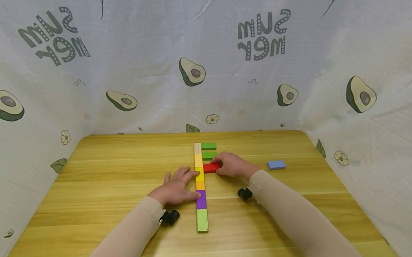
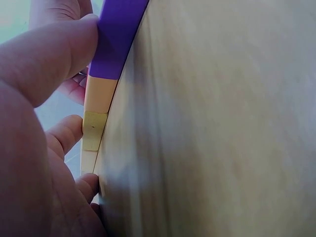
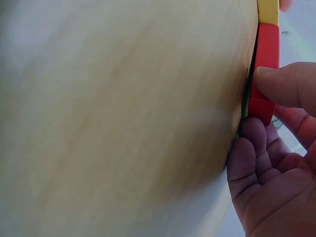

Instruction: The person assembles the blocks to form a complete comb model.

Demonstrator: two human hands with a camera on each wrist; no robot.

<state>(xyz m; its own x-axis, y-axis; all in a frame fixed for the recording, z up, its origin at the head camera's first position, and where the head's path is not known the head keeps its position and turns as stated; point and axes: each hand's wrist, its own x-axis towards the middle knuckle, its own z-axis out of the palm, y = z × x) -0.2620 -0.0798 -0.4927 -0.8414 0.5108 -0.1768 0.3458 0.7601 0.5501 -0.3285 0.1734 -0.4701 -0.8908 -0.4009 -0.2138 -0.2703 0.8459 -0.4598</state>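
Note:
A straight column of wooden blocks runs away from me: a light green block (image 1: pixel 202 220) nearest, then purple (image 1: pixel 201 202), orange (image 1: pixel 200 185), yellow (image 1: pixel 200 177), pale orange (image 1: pixel 198 160) and a bare-wood block (image 1: pixel 198 148) at the far end. From the left, my left hand (image 1: pixel 176 187) touches this column, thumb on the purple block and index finger on the yellow one, fingers spread. My right hand (image 1: pixel 232 165) pinches a red block (image 3: pixel 268 44) by its outer end; its inner end meets the yellow block's right side. Two green blocks (image 1: pixel 208 146) stick out rightward beyond the red one.
A single blue block (image 1: pixel 276 164) lies apart on the right of the wooden table (image 1: pixel 120 160). Black wrist cameras (image 1: pixel 172 217) sit on both wrists, close above the tabletop. A white printed curtain (image 1: pixel 160 108) encloses the table's back and sides.

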